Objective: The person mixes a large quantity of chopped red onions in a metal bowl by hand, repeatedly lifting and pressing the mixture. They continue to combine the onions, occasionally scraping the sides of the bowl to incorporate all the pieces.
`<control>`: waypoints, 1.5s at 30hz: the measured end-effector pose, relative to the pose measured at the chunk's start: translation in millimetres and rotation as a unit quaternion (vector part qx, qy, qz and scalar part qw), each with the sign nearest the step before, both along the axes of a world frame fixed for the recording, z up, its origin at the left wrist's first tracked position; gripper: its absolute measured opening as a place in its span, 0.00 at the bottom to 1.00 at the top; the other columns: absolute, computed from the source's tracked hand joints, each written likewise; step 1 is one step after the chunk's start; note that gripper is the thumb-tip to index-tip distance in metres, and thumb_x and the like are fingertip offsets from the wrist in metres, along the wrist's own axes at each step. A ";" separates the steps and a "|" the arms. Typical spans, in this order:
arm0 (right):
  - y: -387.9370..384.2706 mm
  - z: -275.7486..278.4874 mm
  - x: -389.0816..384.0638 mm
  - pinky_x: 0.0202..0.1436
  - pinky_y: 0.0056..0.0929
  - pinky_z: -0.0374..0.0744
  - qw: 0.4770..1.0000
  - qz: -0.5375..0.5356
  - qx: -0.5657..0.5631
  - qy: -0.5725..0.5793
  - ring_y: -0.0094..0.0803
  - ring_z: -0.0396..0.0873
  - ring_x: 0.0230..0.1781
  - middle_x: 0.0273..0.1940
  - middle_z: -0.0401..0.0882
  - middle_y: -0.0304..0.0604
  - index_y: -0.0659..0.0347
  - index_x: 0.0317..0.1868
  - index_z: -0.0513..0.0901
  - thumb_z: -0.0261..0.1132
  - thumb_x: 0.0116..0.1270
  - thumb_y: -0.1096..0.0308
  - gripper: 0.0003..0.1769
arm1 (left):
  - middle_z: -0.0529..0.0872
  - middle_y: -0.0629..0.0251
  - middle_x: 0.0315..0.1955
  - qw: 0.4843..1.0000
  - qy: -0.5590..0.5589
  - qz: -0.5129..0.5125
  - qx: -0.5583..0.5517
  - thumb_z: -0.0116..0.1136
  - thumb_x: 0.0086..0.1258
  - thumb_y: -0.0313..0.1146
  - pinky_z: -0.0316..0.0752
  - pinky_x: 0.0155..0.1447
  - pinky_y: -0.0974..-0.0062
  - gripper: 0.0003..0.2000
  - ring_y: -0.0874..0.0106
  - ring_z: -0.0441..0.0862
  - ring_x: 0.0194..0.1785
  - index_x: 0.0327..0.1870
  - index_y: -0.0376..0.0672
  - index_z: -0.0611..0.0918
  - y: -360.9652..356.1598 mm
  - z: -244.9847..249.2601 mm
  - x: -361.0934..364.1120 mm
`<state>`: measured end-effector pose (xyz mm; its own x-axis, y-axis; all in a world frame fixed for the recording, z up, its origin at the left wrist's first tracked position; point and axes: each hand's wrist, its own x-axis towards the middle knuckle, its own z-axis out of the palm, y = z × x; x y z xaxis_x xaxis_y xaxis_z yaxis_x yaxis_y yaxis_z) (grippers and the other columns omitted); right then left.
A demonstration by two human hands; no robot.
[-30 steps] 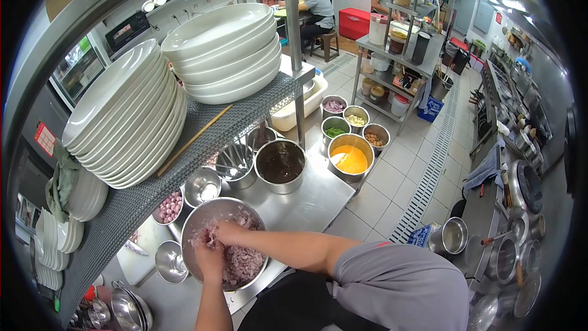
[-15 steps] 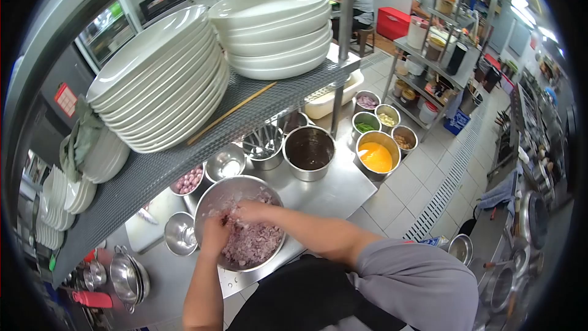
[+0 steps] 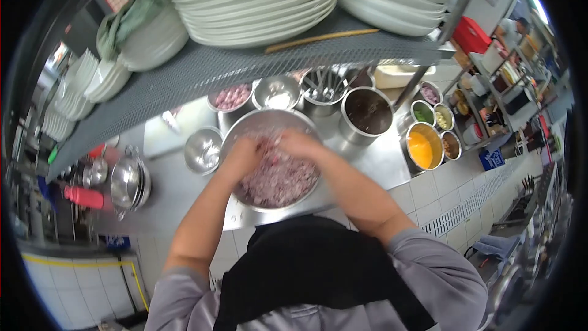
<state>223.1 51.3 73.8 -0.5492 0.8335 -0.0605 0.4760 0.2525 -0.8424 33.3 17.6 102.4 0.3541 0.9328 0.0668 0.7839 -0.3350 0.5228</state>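
A large steel mixing bowl point(image 3: 311, 124) holds a pinkish-purple chopped mixture point(image 3: 277, 184), which looks like chopped red onion. My left hand point(image 3: 245, 153) is down in the bowl on its left side, fingers curled inward. From the right, my right hand point(image 3: 298, 143) reaches in with bent fingers, close to the left one. Small dark reddish bits show between the two hands. What the fingers hold is blurred and partly hidden. Left of the mixing bowl is a small steel bowl point(image 3: 204, 149).
Behind the bowl stand a pot of small pinkish pieces point(image 3: 230, 97), a utensil pot point(image 3: 323, 93) and a dark-filled pot point(image 3: 367, 112). A container of orange liquid point(image 3: 422, 149) is at right. Above runs a shelf point(image 3: 245, 83) with plate stacks point(image 3: 251, 6). A cutting board point(image 3: 184, 124) lies at left.
My view has turned, so the bowl and counter sit further right and the shelf crosses the top. Both hands stay in the bowl, now slightly further apart.
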 end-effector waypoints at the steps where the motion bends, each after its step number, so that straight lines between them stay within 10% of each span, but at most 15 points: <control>1: 1.5 -1.3 1.9 0.51 0.43 0.76 1.000 -0.013 0.005 0.011 0.51 0.80 0.45 0.43 0.82 0.56 0.58 0.45 0.82 0.57 0.62 0.61 0.15 | 0.84 0.49 0.31 0.999 -0.035 -0.009 0.004 0.56 0.67 0.34 0.74 0.40 0.62 0.11 0.53 0.81 0.33 0.47 0.42 0.83 2.0 -6.2 -4.2; 8: 4.0 -12.4 7.0 0.49 0.30 0.72 0.998 -0.016 -0.018 0.060 0.35 0.77 0.42 0.39 0.81 0.46 0.60 0.39 0.80 0.59 0.61 0.67 0.09 | 0.82 0.62 0.23 0.964 -0.175 0.081 -0.185 0.52 0.70 0.31 0.73 0.37 0.77 0.11 0.77 0.78 0.28 0.48 0.38 0.82 -1.2 9.0 -4.8; 17: -4.1 -17.4 -19.7 0.56 0.40 0.72 0.994 -0.092 -0.035 0.051 0.53 0.77 0.51 0.48 0.79 0.59 0.60 0.49 0.80 0.56 0.68 0.46 0.25 | 0.82 0.45 0.31 0.990 0.089 0.037 0.107 0.57 0.65 0.36 0.72 0.40 0.56 0.10 0.47 0.79 0.36 0.35 0.38 0.83 -6.0 -17.8 6.8; 19: -13.0 12.8 -17.2 0.51 0.34 0.73 0.992 -0.103 -0.071 0.028 0.38 0.79 0.45 0.43 0.82 0.51 0.64 0.50 0.80 0.55 0.71 0.58 0.18 | 0.82 0.46 0.31 0.992 0.062 0.069 0.091 0.57 0.64 0.36 0.73 0.41 0.56 0.10 0.48 0.79 0.36 0.36 0.39 0.83 -8.3 -15.2 7.6; 22: -5.4 -24.8 -15.6 0.57 0.36 0.72 0.974 -0.062 -0.138 0.167 0.47 0.78 0.51 0.49 0.80 0.55 0.61 0.55 0.78 0.55 0.70 0.54 0.22 | 0.83 0.48 0.33 0.994 -0.009 0.109 0.031 0.58 0.64 0.37 0.74 0.44 0.58 0.11 0.49 0.80 0.39 0.42 0.42 0.83 -10.9 -17.0 8.5; 26: 6.9 -36.2 -8.2 0.59 0.37 0.71 0.996 0.030 -0.070 0.039 0.43 0.78 0.53 0.52 0.79 0.53 0.60 0.55 0.79 0.56 0.68 0.59 0.20 | 0.82 0.49 0.38 0.993 -0.003 0.057 0.099 0.59 0.62 0.34 0.74 0.46 0.59 0.14 0.51 0.80 0.42 0.49 0.45 0.81 -17.6 -11.6 8.9; 45: -11.4 -5.2 -7.2 0.56 0.33 0.71 0.936 -0.077 -0.297 0.173 0.38 0.76 0.51 0.50 0.79 0.55 0.69 0.52 0.78 0.55 0.70 0.60 0.21 | 0.82 0.52 0.35 0.969 0.217 -0.075 0.092 0.52 0.59 0.30 0.76 0.44 0.63 0.08 0.58 0.81 0.41 0.33 0.37 0.82 -20.5 -8.2 5.5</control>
